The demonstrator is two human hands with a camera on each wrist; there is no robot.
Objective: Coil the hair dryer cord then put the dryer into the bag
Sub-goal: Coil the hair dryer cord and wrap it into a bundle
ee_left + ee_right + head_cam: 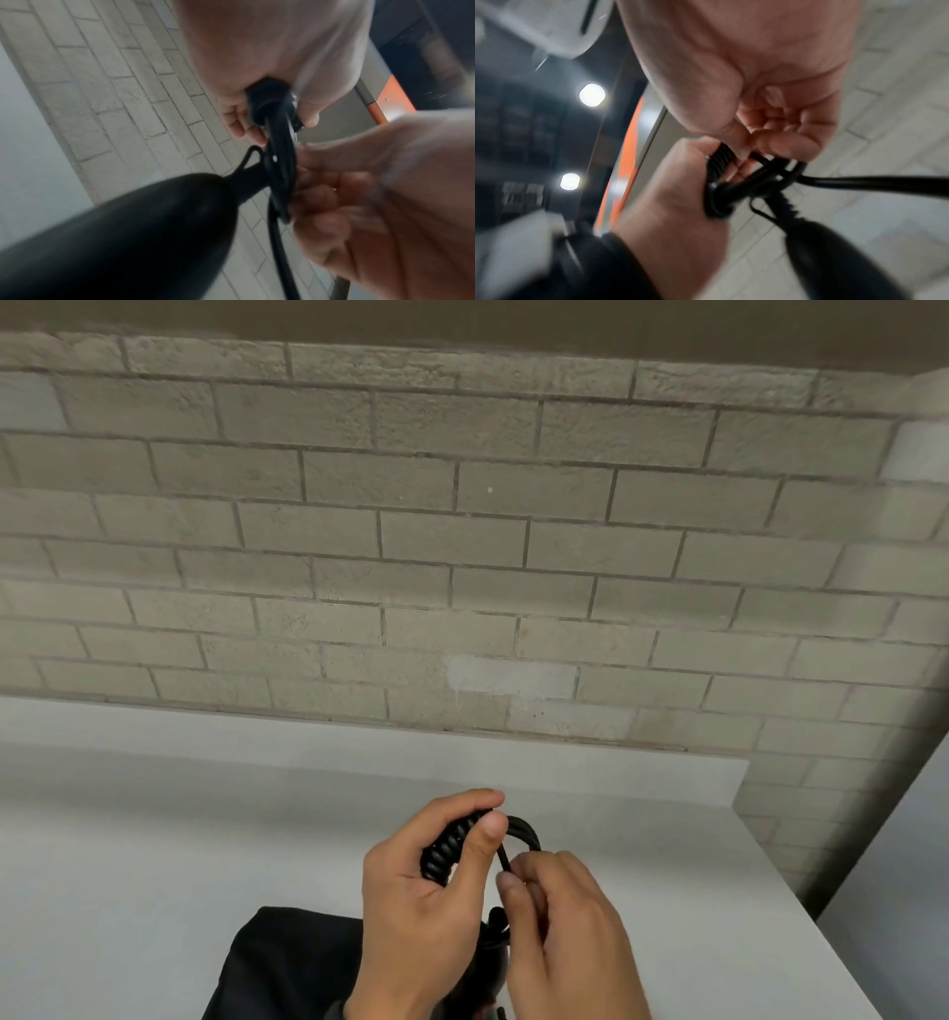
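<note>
The left hand (411,891) holds the coiled cord (447,847). The right hand (565,932) pinches its loose end. The black bag (287,963) lies at seven o'clock, nearer the left hand.

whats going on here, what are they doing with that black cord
A person is winding up a hair dryer's cord over a white table. The left hand grips the bundle of coiled cord, and the right hand pinches a loose stretch of it, looping it around the bundle. The hair dryer hangs below the hands. A black bag lies on the table just under them; the dryer is not yet in it.
</note>
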